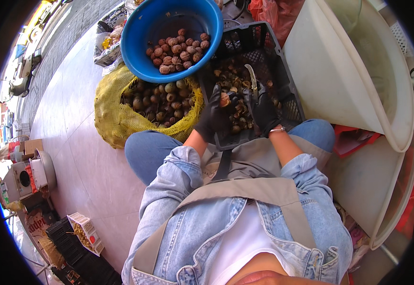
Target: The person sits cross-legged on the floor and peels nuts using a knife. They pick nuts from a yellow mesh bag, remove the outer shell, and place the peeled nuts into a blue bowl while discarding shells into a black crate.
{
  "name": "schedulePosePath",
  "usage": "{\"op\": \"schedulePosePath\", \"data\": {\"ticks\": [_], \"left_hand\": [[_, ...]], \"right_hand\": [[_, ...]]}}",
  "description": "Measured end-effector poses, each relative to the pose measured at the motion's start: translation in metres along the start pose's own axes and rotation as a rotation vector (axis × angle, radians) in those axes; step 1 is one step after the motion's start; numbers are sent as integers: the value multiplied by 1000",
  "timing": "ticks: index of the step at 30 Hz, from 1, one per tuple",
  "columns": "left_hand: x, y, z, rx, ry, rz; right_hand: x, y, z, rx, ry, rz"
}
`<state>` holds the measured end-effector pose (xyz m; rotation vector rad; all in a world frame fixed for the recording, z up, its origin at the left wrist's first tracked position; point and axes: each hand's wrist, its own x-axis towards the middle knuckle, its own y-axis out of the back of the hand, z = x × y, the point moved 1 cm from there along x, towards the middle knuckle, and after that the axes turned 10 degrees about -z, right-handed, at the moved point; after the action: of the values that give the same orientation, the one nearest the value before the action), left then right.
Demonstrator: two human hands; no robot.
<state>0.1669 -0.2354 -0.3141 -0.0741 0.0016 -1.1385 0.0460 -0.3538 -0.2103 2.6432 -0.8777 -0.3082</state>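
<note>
Black gloves cover both hands, which are above a black plastic crate (285,71) holding husk pieces (241,110). My left hand (214,115) holds a walnut (225,99), its reddish-brown side showing between thumb and fingers. In my right hand (262,108) is a knife (252,76) with a curved, pale blade pointing away from me. A blue plastic basin (132,46) with many walnuts (176,50) rests beyond the crate, partly over a yellow mesh sack (110,110). Dark, round nuts in their husks (157,101) fill the open sack.
Large whitish plastic tubs (335,71) stand close on the right, with red plastic bags (274,14) behind the crate. A small white basket (85,233) and black crates (75,249) lie at the lower left. Pale floor tiles (75,153) extend on the left.
</note>
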Motion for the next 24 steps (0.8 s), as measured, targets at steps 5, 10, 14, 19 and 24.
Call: {"op": "schedulePosePath", "data": {"ticks": [5, 10, 14, 19, 24], "left_hand": [[10, -26, 123, 340, -202, -191], [-5, -23, 90, -585, 54, -257], [-5, -16, 45, -494, 171, -112], [-7, 1, 23, 94, 126, 50], [-9, -6, 50, 982, -130, 160]], "right_hand": [[-13, -22, 9, -31, 224, -79], [-6, -17, 13, -15, 155, -254], [-16, -14, -26, 121, 206, -305], [-26, -16, -8, -144, 272, -159], [-29, -15, -11, -253, 140, -312]]}}
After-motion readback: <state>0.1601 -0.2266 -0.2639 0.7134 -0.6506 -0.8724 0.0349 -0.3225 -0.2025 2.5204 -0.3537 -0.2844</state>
